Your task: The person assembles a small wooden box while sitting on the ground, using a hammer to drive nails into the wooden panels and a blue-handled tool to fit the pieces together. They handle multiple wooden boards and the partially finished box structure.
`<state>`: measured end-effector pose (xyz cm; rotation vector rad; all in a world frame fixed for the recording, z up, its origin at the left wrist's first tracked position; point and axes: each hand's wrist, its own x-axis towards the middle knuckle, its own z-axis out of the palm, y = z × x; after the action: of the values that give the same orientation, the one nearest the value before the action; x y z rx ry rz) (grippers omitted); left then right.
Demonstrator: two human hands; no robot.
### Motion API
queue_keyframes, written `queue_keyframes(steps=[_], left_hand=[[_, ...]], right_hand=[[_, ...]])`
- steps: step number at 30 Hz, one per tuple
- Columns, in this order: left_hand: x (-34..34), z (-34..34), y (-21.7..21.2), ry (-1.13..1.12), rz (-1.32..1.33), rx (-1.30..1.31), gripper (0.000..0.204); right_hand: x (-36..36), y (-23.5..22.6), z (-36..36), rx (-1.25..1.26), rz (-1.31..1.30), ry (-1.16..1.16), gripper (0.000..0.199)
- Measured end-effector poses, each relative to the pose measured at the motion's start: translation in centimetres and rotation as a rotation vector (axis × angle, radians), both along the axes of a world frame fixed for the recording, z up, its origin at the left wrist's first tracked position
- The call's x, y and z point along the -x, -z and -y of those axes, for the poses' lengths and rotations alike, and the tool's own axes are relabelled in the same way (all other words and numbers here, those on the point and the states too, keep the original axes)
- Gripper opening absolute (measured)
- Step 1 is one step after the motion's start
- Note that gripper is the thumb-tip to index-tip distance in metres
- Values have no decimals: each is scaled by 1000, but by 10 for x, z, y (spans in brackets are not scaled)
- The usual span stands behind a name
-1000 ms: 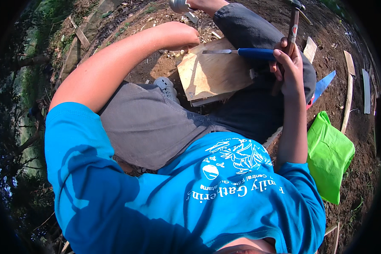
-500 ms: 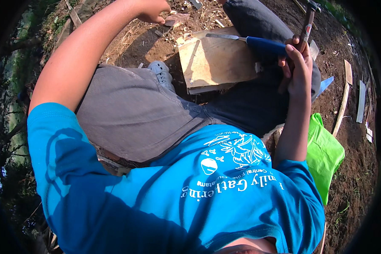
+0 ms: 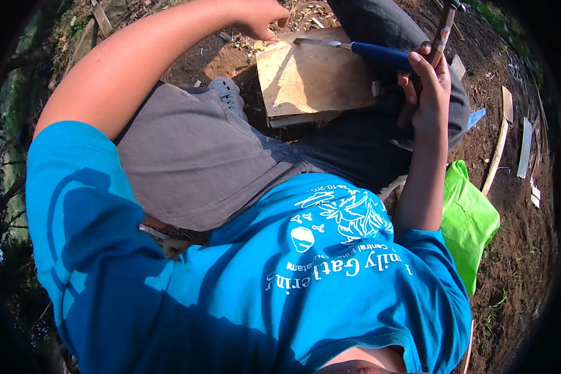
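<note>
Blue-handled, the chisel (image 3: 383,55) points left from the right hand (image 3: 429,84), its steel blade over the far part of the wooden board (image 3: 315,81); whether blade and wood touch, I cannot tell. That hand is curled around the brown handle of the hammer (image 3: 443,32) and also grips the end of the chisel. The hammer stands tilted, its head at the far right. The left hand (image 3: 260,19) is at the board's far left corner, thumb and forefinger parted; its other fingers are hard to make out, as is any contact with the wood. The board lies between the legs of the grey trousers (image 3: 255,156), partly sunlit, with a shadow on its left part. A grey shoe (image 3: 228,95) is just left of it. Right of the blue shirt (image 3: 255,293) is a green bag (image 3: 467,227). Farther right, on brown soil (image 3: 517,255), lie a wood strip (image 3: 495,159) and a grey strip (image 3: 525,148).
</note>
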<state>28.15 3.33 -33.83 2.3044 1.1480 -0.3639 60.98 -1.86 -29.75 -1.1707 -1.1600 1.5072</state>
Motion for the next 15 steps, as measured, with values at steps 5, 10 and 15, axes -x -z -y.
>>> queue_keyframes(steps=[5, 10, 15], left_hand=[[-22, -1, -10, 5, 442, 221, 55], [-41, 1, -56, 169, 472, 158, 45], [-41, 11, -79, 164, 368, 83, 40]], right_hand=[[26, -10, 10, -11, 13, -10, 25], [53, -19, 13, -33, 27, -43, 28], [78, -42, 16, 57, 174, -19, 23]])
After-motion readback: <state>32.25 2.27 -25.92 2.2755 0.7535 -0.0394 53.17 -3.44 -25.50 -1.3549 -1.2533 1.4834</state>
